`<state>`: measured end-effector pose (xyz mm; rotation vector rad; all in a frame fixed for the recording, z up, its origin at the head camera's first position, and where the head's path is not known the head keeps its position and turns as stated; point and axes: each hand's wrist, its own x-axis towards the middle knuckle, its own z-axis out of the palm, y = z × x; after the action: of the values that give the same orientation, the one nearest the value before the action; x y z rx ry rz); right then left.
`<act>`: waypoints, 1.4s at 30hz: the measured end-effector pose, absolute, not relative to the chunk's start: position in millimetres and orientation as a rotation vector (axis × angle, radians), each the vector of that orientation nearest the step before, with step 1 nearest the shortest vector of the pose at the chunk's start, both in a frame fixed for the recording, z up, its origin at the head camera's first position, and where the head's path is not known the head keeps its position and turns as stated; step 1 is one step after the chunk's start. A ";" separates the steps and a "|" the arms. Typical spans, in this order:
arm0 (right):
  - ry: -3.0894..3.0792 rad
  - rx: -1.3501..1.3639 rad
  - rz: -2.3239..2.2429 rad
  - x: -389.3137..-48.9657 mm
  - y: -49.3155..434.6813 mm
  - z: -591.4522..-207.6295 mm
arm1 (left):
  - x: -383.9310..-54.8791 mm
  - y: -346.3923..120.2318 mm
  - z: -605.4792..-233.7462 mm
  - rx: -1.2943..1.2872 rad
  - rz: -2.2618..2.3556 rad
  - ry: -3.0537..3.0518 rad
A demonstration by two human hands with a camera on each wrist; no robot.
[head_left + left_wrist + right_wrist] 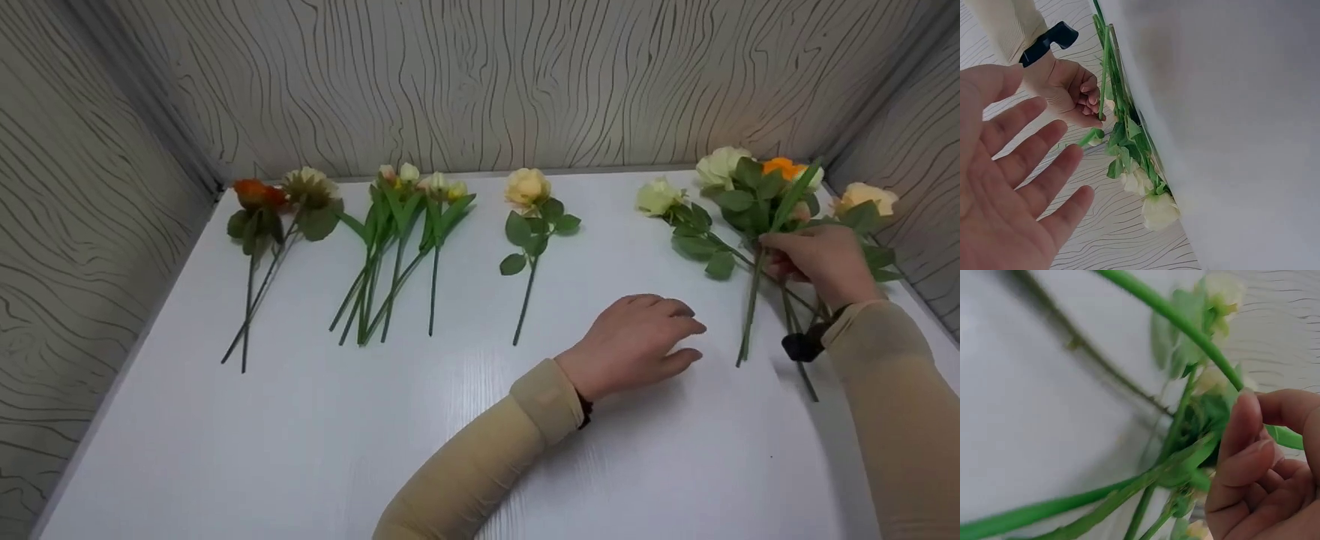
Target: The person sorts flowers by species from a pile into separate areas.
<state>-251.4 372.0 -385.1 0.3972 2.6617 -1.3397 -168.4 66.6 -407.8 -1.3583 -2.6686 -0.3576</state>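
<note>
My right hand (821,259) pinches the smooth green stem of a tulip (1202,340) between thumb and fingertips, over the flower pile at the table's right side. The tulip's long leaf (796,196) rises above the hand. Around and beneath it lie cream roses (721,166), an orange flower (782,167) and a peach rose (866,199), their stems crossing. My left hand (634,341) holds nothing; its fingers are spread above the table, left of the pile. In the left wrist view its palm (1010,185) shows, apart from the flowers.
Toward the left on the white table (300,450) lie a single peach rose (528,187), a group of tulips (394,217), and a red-orange flower (257,195) crossed with a cream one (309,187). Wood-patterned walls (480,82) enclose the table at the back and sides.
</note>
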 end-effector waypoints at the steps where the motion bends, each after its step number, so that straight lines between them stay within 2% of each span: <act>1: 2.670 0.369 -1.385 -248.7 365.9 -381.2 | -170.2 63.1 -406.5 -1.335 -0.417 -2.682; 6: 2.644 0.222 -1.629 -238.3 317.6 -364.4 | -179.1 35.4 -399.8 -1.136 -0.828 -2.775; 12: 2.362 -0.018 -2.001 -226.8 249.5 -364.8 | -184.5 1.8 -391.5 -0.885 -1.450 -2.805; 19: 2.164 -0.290 -2.113 -219.2 194.9 -370.8 | -184.1 -20.1 -396.0 -0.707 -1.750 -2.690; 29: 2.141 -0.340 -2.085 -217.9 177.0 -373.6 | -188.3 -32.0 -400.4 -0.577 -1.909 -2.647; 42: 2.083 -0.320 -2.120 -218.6 173.1 -377.6 | -188.3 -38.5 -398.9 -0.597 -1.944 -2.600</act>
<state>-218.6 173.1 -377.6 -0.3204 2.0831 -2.1195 -188.3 -38.5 -398.9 -0.5966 -2.5998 -1.9440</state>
